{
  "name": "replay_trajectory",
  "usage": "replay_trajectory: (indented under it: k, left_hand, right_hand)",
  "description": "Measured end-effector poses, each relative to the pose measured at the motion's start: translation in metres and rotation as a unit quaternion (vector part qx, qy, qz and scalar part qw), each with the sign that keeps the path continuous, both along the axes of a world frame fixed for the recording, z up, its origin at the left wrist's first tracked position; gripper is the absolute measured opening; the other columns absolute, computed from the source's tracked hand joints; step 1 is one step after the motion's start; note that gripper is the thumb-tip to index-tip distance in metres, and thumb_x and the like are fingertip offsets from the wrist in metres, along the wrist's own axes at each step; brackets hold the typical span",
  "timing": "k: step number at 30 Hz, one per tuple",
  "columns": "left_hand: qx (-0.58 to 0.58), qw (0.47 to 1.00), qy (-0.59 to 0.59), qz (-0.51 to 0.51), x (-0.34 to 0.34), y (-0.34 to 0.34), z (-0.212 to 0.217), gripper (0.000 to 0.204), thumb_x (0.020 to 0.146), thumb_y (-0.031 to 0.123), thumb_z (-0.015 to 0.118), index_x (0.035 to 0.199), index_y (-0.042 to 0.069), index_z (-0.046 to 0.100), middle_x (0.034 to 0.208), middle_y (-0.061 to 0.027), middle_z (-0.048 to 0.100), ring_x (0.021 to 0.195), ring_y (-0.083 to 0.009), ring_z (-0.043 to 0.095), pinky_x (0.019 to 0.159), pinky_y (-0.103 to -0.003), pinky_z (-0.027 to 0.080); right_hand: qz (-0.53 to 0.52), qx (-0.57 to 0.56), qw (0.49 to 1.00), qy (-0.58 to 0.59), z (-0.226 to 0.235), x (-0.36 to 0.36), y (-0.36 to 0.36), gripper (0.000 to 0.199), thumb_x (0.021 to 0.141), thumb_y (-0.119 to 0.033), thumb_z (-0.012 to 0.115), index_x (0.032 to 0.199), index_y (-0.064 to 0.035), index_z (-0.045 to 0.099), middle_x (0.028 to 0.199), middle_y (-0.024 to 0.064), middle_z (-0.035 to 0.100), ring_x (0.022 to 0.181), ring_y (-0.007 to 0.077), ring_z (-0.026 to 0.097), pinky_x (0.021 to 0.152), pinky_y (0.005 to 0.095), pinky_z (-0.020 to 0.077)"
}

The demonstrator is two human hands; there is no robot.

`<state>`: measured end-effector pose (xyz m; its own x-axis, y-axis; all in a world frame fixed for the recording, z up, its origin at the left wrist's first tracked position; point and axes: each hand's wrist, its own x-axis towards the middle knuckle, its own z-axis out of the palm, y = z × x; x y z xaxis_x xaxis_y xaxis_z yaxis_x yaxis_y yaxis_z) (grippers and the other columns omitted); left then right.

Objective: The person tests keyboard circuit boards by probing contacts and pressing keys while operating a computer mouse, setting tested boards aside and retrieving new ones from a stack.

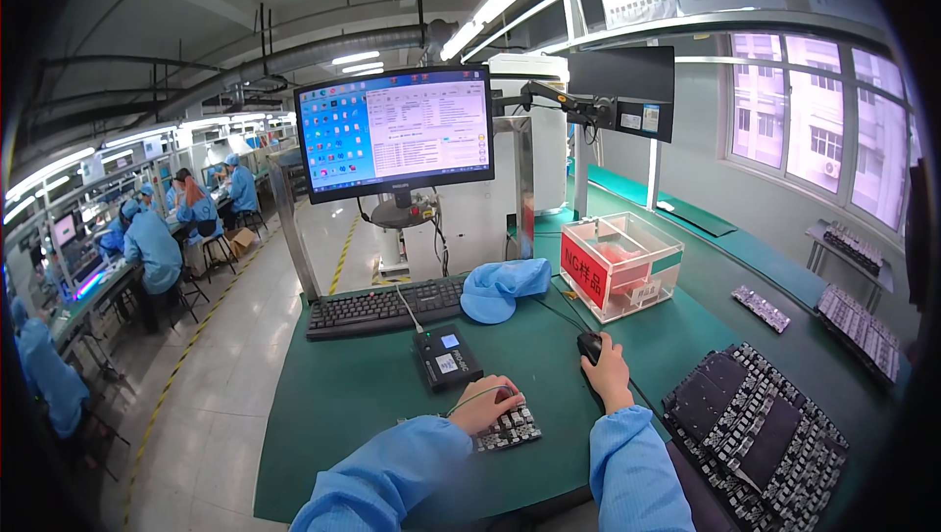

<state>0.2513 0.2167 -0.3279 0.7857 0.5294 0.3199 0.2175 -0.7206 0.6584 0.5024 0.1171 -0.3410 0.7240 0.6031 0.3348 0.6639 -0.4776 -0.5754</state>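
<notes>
My right hand [610, 375] is wrapped over a black computer mouse [590, 344] on the green mat. To its left, my left hand [484, 407] lies over a small keyboard board [513, 429] with black and white keys. Its fingers are curled around a small dark, reddish thing that I cannot make out. A thin cable passes over the back of this hand. Just beyond it sits a black box [446, 360] with a small lit screen, a white label and a cable at its far end. Both forearms wear blue sleeves.
A black keyboard [387, 310], a blue cap [502, 291] and a clear box [622, 267] with a red sign stand farther back. A lit monitor [397, 132] hangs above. Stacked keyboard boards [760, 429] lie at right. Co-workers in blue [152, 250] sit at far left.
</notes>
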Motion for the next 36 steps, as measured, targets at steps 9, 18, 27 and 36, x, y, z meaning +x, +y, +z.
replay_trajectory:
  k: [9, 18, 27, 36]
  left_hand:
    - [-0.011, 1.000, 0.004, 0.000, 0.0001, 0.0022, -0.0018, 0.031, 0.086, 0.036, 0.067, 0.094, 0.006, 0.065, 0.089, -0.0117, 0.063, 0.078, -0.0244, 0.064, 0.072, -0.036, 0.050]
    - [0.008, 1.000, 0.009, -0.002, 0.0022, 0.0034, -0.0030, 0.028, 0.086, 0.030, 0.069, 0.094, 0.004, 0.065, 0.088, -0.0109, 0.064, 0.080, -0.0199, 0.067, 0.073, -0.032, 0.052]
    - [0.033, 0.999, 0.015, -0.001, -0.0001, 0.0025, 0.0000, 0.030, 0.087, 0.034, 0.068, 0.095, 0.006, 0.065, 0.088, -0.0113, 0.063, 0.079, -0.0222, 0.065, 0.072, -0.034, 0.051]
    - [0.030, 0.999, 0.014, -0.003, 0.0004, 0.0042, -0.0027, 0.030, 0.087, 0.035, 0.068, 0.094, 0.006, 0.065, 0.088, -0.0111, 0.063, 0.079, -0.0228, 0.065, 0.072, -0.034, 0.050]
  right_hand:
    - [0.005, 0.015, 1.000, -0.003, -0.0066, 0.0042, 0.0055, 0.067, 0.078, -0.030, 0.071, 0.135, -0.0160, 0.040, 0.110, 0.0218, 0.052, 0.090, 0.0424, 0.062, 0.078, 0.0460, 0.0530]
    - [0.009, 0.015, 1.000, -0.012, -0.0076, 0.0068, 0.0036, 0.068, 0.077, -0.031, 0.071, 0.135, -0.0163, 0.038, 0.108, 0.0213, 0.052, 0.090, 0.0407, 0.062, 0.077, 0.0460, 0.0529]
    - [0.007, 0.005, 1.000, -0.013, -0.0079, 0.0063, 0.0034, 0.069, 0.077, -0.030, 0.071, 0.136, -0.0165, 0.038, 0.108, 0.0216, 0.053, 0.091, 0.0412, 0.062, 0.077, 0.0463, 0.0526]
    - [0.012, 0.009, 1.000, -0.009, -0.0074, 0.0070, 0.0048, 0.069, 0.078, -0.030, 0.071, 0.136, -0.0162, 0.037, 0.109, 0.0218, 0.052, 0.092, 0.0413, 0.062, 0.078, 0.0468, 0.0523]
